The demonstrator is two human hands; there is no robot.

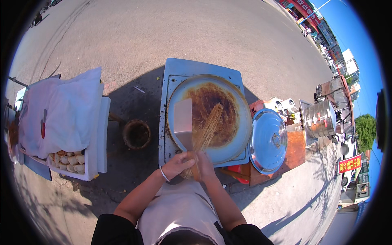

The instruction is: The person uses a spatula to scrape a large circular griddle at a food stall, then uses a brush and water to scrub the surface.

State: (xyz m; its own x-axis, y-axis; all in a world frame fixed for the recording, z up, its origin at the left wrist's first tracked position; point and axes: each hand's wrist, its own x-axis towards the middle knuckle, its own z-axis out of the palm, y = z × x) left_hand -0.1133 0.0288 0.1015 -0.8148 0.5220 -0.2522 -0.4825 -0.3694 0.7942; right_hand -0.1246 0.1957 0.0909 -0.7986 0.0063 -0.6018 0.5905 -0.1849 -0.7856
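A straw whisk brush (211, 125) slants over a large round flat pan (242, 128) whose middle is scorched brown. My left hand (179, 164) closes around the lower part of the brush, and the butt of the straw shows beneath it. Against it is my right hand (204, 167), seemingly gripping the brown handle (196, 170) of a wide flat metal scraper (183, 115). The blade reaches up over the pan's left side. My fingers overlap, so the exact grips are partly hidden. Under the pan is a light blue metal stove top (203, 66).
A domed metal lid (265, 142) leans at the pan's right beside a brown board (295, 148). Left, a white cloth (61, 113) partly covers a white foam box (92, 168) of browned buns (72, 160). A round pot (137, 134) stands between. Stacked metal steamers (320, 119) stand far right.
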